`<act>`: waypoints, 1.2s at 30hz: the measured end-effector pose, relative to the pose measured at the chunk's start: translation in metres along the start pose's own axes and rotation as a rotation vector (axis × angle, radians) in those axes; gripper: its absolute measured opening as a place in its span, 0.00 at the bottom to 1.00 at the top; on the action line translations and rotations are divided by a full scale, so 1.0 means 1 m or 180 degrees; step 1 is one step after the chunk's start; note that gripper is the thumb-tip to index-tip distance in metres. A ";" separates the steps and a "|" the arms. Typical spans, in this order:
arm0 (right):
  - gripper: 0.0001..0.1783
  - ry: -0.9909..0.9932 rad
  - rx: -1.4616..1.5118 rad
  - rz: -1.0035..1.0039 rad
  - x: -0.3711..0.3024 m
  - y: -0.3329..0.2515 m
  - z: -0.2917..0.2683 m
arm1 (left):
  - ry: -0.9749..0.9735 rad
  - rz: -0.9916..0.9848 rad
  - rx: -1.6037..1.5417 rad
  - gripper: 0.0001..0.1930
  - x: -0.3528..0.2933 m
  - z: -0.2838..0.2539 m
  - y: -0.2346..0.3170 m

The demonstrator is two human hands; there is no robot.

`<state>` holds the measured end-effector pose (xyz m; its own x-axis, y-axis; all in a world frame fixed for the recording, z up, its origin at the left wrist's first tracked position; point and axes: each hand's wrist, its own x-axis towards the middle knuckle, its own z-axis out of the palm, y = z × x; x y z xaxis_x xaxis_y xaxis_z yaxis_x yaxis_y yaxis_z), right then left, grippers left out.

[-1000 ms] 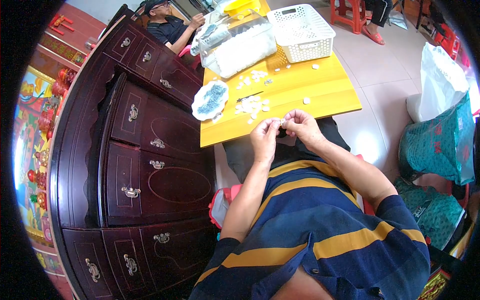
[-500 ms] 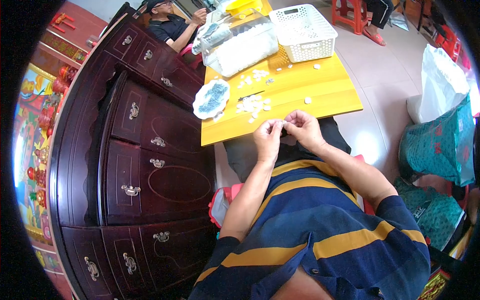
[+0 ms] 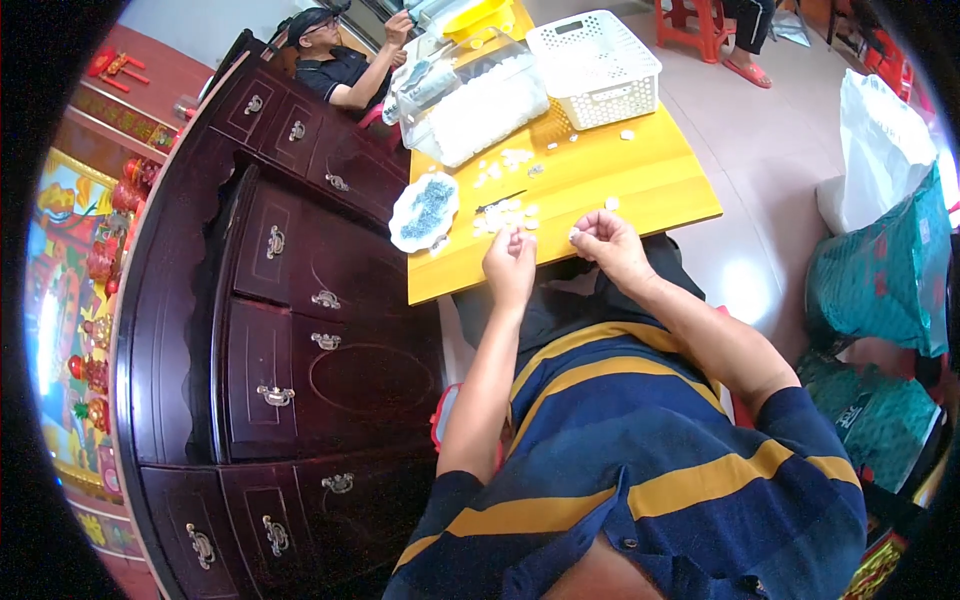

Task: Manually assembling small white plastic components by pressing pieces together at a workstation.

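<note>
Hands meet at the near edge of a yellow table (image 3: 640, 180), just above the centre of the frame. The left hand (image 3: 510, 268) is curled, its fingertips pressed together, apparently on something too small to make out. The right hand (image 3: 608, 245), just beside it, pinches a tiny white piece (image 3: 575, 236) between thumb and fingers. Directly above the hands, small white pieces (image 3: 505, 212) lie scattered on the tabletop. Left of them sits a white plate (image 3: 424, 212) of blue-grey bits. Higher up stand a white slotted basket (image 3: 594, 68) and a clear bag (image 3: 485, 105) of white pieces. A dark wooden cabinet (image 3: 280, 330) fills the left. Another person (image 3: 335, 60) sits at the top.
</note>
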<state>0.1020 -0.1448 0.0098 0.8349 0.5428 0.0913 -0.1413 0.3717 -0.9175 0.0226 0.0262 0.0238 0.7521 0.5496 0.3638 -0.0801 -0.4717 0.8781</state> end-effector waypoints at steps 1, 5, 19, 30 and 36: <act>0.04 0.0044 -0.0028 0.0020 0.001 -0.001 -0.002 | -0.0039 0.0073 0.0555 0.12 0.005 -0.001 0.002; 0.03 0.0092 0.0058 0.0080 0.001 -0.006 -0.001 | -0.0260 0.0432 0.1147 0.12 0.020 0.004 0.005; 0.03 0.0015 0.0075 0.0117 -0.001 -0.006 0.001 | -0.0300 0.1063 0.1599 0.07 0.012 0.003 0.003; 0.05 -0.0087 0.0541 0.0520 -0.006 -0.003 0.005 | -0.0652 0.0293 0.0113 0.08 -0.046 0.012 0.046; 0.05 0.0134 0.0630 0.0595 -0.008 0.002 0.006 | -0.0445 0.0339 -0.0260 0.09 -0.052 0.023 0.045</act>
<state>0.0921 -0.1434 0.0099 0.8054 0.5855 -0.0926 -0.3928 0.4102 -0.8231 -0.0051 -0.0391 0.0378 0.8196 0.3956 0.4144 -0.2128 -0.4614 0.8613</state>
